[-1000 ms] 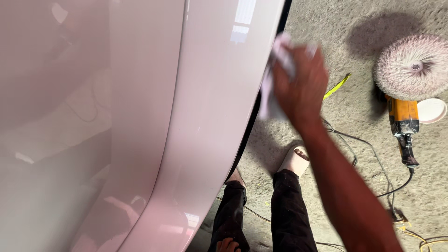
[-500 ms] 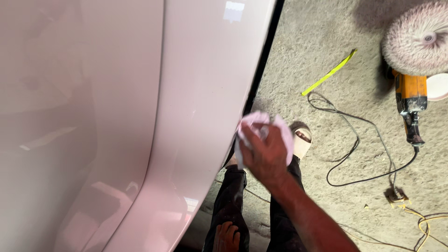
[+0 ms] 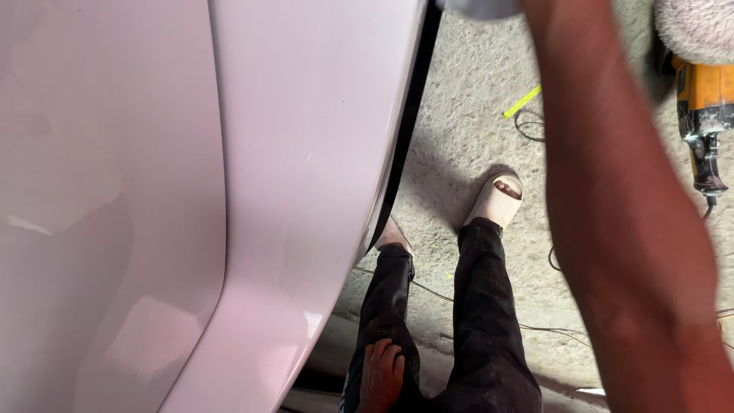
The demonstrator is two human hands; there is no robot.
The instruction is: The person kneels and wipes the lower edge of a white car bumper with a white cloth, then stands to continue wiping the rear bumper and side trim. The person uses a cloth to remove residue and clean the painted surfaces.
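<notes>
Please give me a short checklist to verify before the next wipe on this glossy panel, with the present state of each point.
1. Right hand in sight: not ok; only the forearm shows, the hand is beyond the top edge.
2. Cloth grip: cannot tell; just a pale edge is visible at the top.
3. Left hand placed: ok; it rests on the left thigh.
4. Panel surface: ok; glossy, no smear visible.
5. Polisher out of the way: ok; it lies on the floor to the right.
6. Cable near feet: not ok; cords run by the sandal.
</notes>
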